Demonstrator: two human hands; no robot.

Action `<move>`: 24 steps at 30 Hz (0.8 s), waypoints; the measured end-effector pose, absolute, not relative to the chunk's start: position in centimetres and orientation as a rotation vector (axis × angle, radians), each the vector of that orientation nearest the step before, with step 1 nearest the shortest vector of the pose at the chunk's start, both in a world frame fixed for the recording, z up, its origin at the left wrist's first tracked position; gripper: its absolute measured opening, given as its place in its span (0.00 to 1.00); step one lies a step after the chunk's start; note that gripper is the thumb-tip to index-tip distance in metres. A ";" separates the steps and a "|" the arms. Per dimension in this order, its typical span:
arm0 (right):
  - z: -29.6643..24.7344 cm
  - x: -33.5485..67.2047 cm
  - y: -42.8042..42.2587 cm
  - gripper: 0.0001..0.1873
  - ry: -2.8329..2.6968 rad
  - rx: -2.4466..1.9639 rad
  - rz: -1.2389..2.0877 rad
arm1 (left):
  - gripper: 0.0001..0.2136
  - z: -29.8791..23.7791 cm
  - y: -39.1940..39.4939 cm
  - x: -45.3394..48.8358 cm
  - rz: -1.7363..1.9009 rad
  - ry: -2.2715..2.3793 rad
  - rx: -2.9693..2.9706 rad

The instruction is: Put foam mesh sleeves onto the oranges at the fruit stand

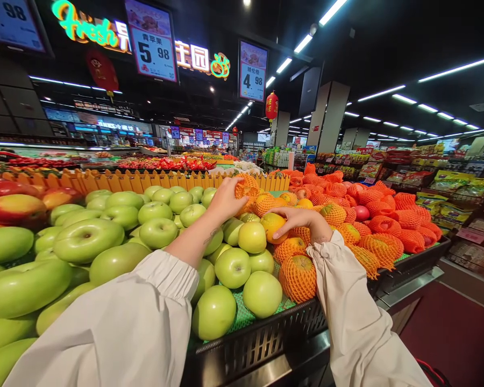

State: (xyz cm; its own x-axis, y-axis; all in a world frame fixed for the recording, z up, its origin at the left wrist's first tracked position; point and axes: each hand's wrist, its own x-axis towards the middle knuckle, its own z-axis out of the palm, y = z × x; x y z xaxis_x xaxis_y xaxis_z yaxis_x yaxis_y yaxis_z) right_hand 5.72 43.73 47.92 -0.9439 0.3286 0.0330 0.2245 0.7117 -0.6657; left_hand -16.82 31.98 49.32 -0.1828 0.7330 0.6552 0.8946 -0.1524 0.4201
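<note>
My left hand (227,200) reaches over the green apples (233,267), its fingers closed on an orange foam net (248,188). Whether a fruit sits inside that net I cannot tell. My right hand (297,219) is curled round a bare orange (271,227), thumb and fingers against its skin. Below it, an orange in a foam net (298,278) rests at the front rim of the black crate (266,336). A yellowish-green apple (252,237) touches the pile just left of the bare orange.
Red-netted fruit (387,234) is heaped to the right, mangoes (16,209) at far left. A low yellow picket fence (105,181) runs behind the apples. Price screens (252,72) hang overhead. Shelves of bagged goods (447,183) stand at right.
</note>
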 end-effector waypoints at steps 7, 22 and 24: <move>47.7 5.7 44.6 0.39 -2.669 -0.397 1.062 | 0.27 49.1 32.2 -17.0 -1.262 -1.890 -1.869; 47.2 3.5 43.5 0.32 -1.897 -0.264 1.367 | 0.29 48.7 32.4 -16.9 -1.412 -1.561 -2.270; 47.0 2.8 43.4 0.32 -1.763 -0.248 1.467 | 0.30 48.7 32.4 -16.8 -1.451 -1.502 -2.368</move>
